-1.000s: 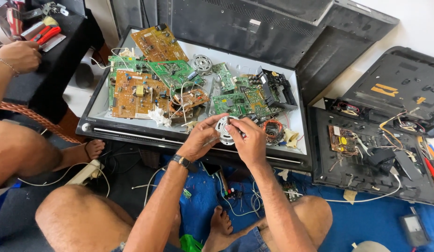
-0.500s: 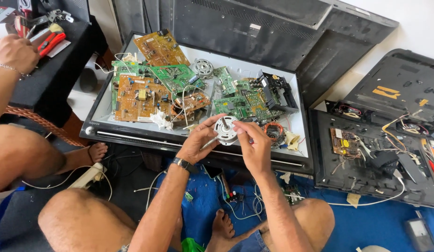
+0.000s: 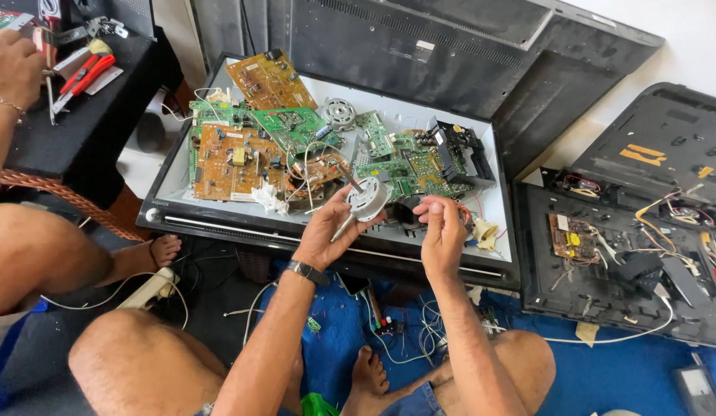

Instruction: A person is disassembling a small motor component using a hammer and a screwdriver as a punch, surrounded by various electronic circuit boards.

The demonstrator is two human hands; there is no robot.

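White wall (image 3: pixel 682 31) at top right w/ daylight, blue floor mat (image 3: pixel 605 370) along bottom edge, black table (image 3: pixel 88 115) at top-left corner.

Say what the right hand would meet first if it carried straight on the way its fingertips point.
Probably the small round motor in the left hand: the right hand points its pinched fingertips left at it across a small gap. Depth is unclear.
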